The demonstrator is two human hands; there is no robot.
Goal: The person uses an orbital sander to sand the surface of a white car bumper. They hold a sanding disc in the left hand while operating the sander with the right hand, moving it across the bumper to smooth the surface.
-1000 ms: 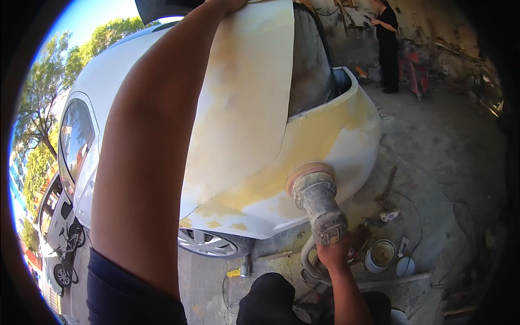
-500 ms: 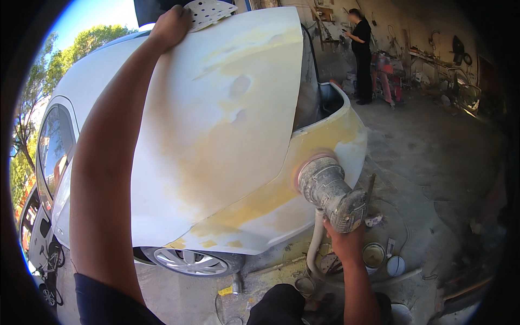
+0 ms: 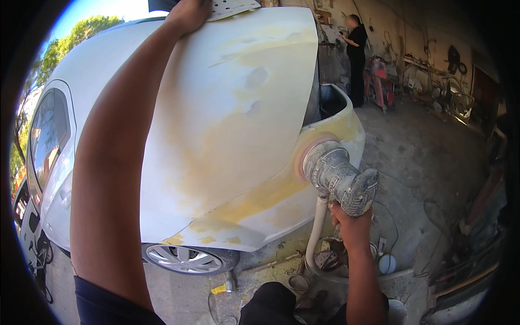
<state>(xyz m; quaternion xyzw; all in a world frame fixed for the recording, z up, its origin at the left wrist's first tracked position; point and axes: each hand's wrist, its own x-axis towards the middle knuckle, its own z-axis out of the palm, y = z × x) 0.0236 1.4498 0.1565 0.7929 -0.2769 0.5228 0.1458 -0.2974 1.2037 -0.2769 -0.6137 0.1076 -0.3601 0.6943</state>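
My right hand (image 3: 352,222) is closed round the handle of a dusty grey power sander (image 3: 341,179). Its round pinkish pad meets the yellowish patch of the white car's rear corner (image 3: 265,203), below an opening in the body. A pale hose (image 3: 316,241) hangs from the sander. My left arm reaches up along the white panel (image 3: 227,130), which bears yellow and brownish smears. At its top edge is my left hand (image 3: 189,15), beside a white sheet with holes (image 3: 233,7). The upper border of the picture cuts off its fingers, so its grip is unclear.
Below the car's side shows a wheel (image 3: 187,258). On the floor lie a yellow-tagged tool (image 3: 225,287), cans, a white-lidded tub (image 3: 387,264) and trailing cords. A person in dark clothes (image 3: 356,59) stands at the back near a red machine (image 3: 381,81).
The sander and my right hand have moved slightly up and right in the picture. The view has shifted, and my left hand sits nearer the upper border.
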